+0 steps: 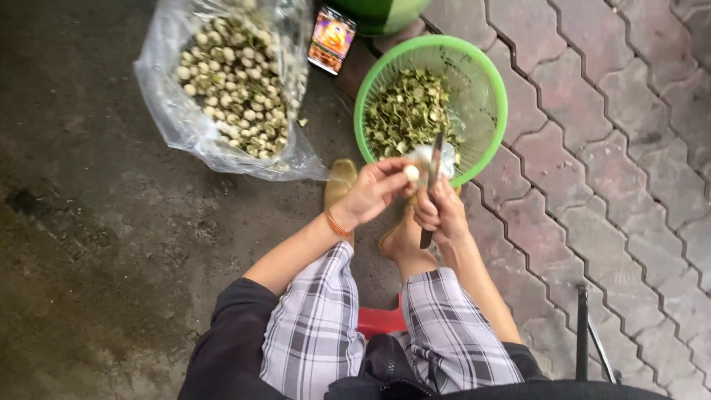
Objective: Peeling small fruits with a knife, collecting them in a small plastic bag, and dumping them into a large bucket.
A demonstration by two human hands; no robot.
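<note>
Pinching a pale seed (411, 172), the left hand (374, 191) part-hides it; the right hand (438, 215) grips a knife (431, 187) over the green basket (489, 70) of husks (406, 111).

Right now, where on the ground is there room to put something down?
Bare dark concrete lies left of the plastic bag, and paving bricks lie right of the green basket. It is crowded between bag and basket, where the left hand and right hand work.

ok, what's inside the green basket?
The green basket holds a heap of greenish peelings. The knife in the right hand and a clear scrap cover its near edge; the bottom under the heap is hidden.
</note>
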